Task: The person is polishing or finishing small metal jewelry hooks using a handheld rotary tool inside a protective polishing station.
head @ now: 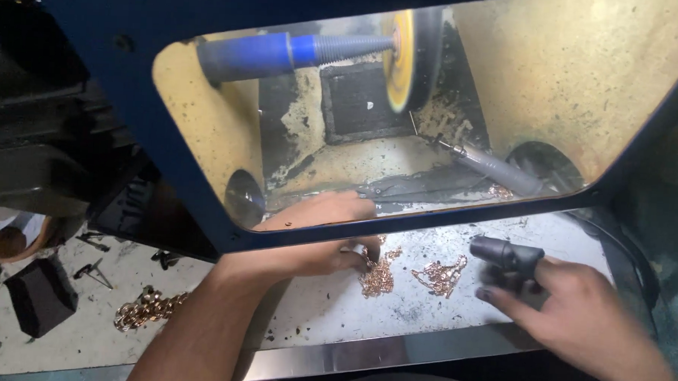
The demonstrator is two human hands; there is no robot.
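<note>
**Copper-gold chain under the left fingers, dark handle in the right**

Copper-gold chain pieces [378,278] lie in a small heap at lower centre on the pale, scuffed bench top [327,310]; the left hand [318,239] reaches in under the blue window frame [420,220], fingers curled narrow and touching the heap, pinching at its top; a second heap [441,275] sits just beside it to the right, apart from both hands. The right hand [575,315], blurred at lower right, is wrapped around a dark tool handle [506,256] whose end points left toward the chains. A sound grip, to my judgement, means gathering the links tight so nothing dangles loose; the yellow buffing wheel [404,57] at upper centre is blurred as if spinning, and could snatch a loose link. The frame crosses the left hand and hides part of it; a grey handpiece [494,167] lies inside the cabinet; another chain bundle [148,310] and a black block [38,296] rest at lower left.
</note>
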